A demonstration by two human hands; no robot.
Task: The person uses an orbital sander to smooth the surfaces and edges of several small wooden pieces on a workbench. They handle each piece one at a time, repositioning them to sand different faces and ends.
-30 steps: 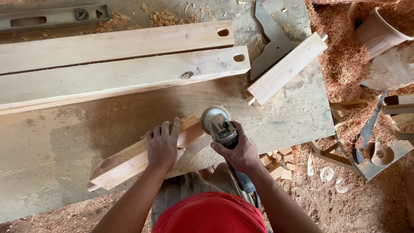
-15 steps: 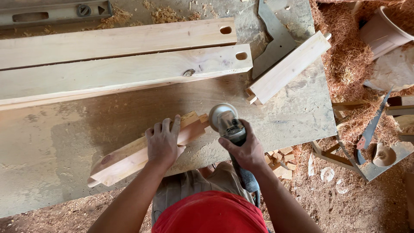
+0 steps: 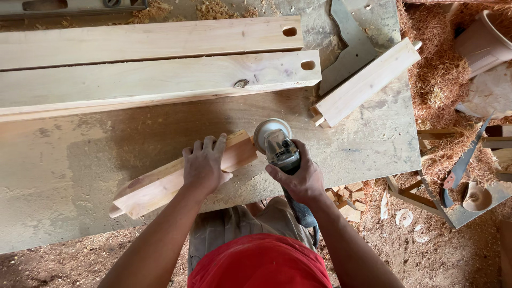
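A short pale wooden block [image 3: 160, 184] lies slanted on the dusty workbench [image 3: 64, 165], near its front edge. My left hand [image 3: 205, 165] presses flat on top of the block, close to its right end. In my right hand [image 3: 298, 178] I grip a grey angle grinder [image 3: 277, 146]. The grinder's round disc [image 3: 269, 130] meets the block's right end. Its cord runs down past my wrist.
Two long planks [image 3: 154, 74] with slotted ends lie across the back of the bench. A shorter tenoned piece [image 3: 365, 82] rests at the right. Sawdust, wood offcuts [image 3: 349, 200], a hand saw [image 3: 461, 162] and a clay pot [image 3: 482, 42] lie on the floor at the right.
The grinder has shifted slightly right along the block's end, with my right hand following. My left hand stays pressed on the block.
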